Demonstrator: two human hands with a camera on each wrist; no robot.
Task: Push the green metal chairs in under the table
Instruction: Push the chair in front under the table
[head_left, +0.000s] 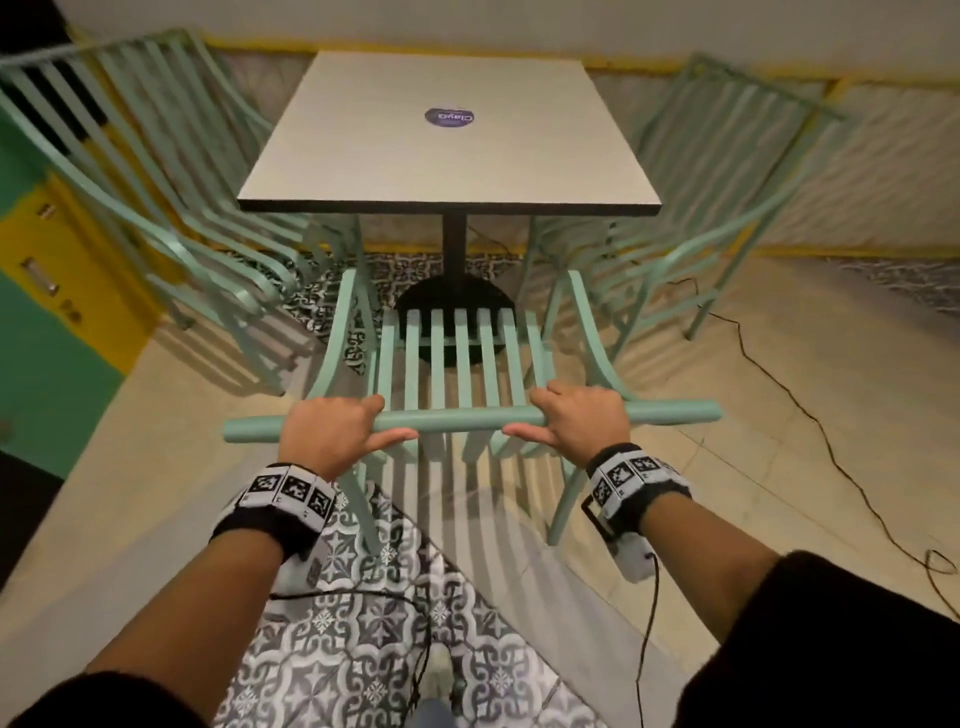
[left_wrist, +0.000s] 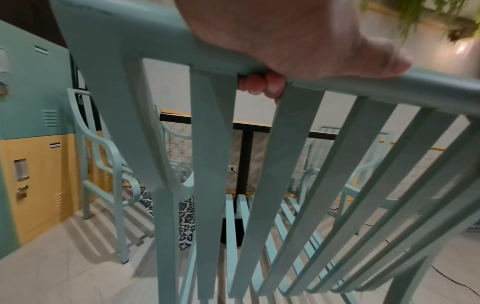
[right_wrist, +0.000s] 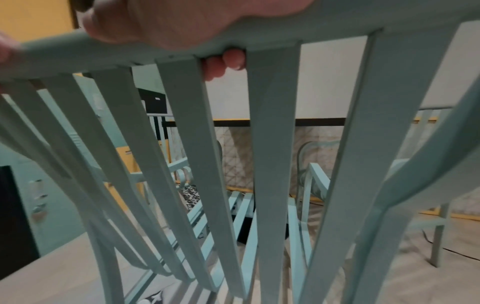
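Trouble can come first from the black pedestal base (head_left: 456, 312) of the table (head_left: 450, 140): the front of the slatted seat (head_left: 457, 353) already lies over it in the head view, so if you push straight on, the front legs of the near chair (head_left: 470, 418) may knock against the base and stop short. I judge this from the angle only; the legs themselves are mostly hidden.

The curved armrests could also catch on the two other green chairs, the left chair (head_left: 156, 171) at 10 o'clock and the right chair (head_left: 727, 192) at 2 o'clock, which stand close beside the table and leave a narrow way between them. A crooked push, one hand harder than the other, would turn the chair into one of them. Mind also the thin black cable (head_left: 795, 410) on the floor at 3 o'clock, near the right rear leg.

Your left hand (head_left: 332, 434) and right hand (head_left: 574, 415) both grip the top rail of the near chair, well apart and about even on each side of its middle. Fingers are curled over the far side and the fingertips (left_wrist: 259, 83) come out under the rail between the slats; the thumbs lie along the near side. Both forearms reach forward toward 12 o'clock, wrists quite straight.
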